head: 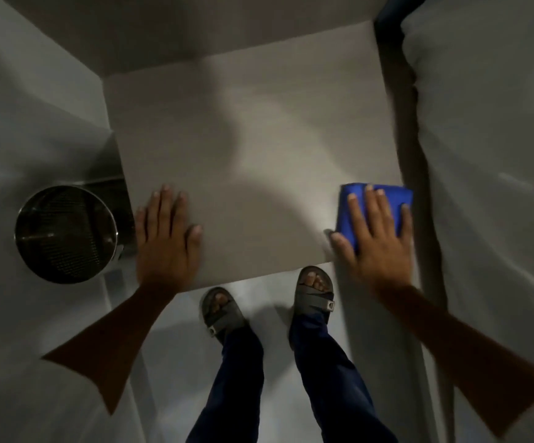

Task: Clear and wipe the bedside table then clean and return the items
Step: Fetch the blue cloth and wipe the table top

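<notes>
Pressing flat, right hand [375,238] pinned blue cloth [396,199] at bedside table [259,148] edge; slip-off risked. Left hand [166,241] splayed, empty.

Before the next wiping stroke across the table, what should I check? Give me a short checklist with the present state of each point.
1. Table free of items in the stroke's path: ok, nothing lies on it.
2. Cloth flat under the right hand: ok, palm and fingers press it down at the table's near right corner.
3. Left hand steadies the table: ok, it lies flat on the near left edge.
4. Cloth fully on the table: ok, though it lies close to the right edge beside the bed.
5. Bin out of the way: ok, it stands on the floor left of the table.
6. Cloth damp enough: cannot tell.
</notes>
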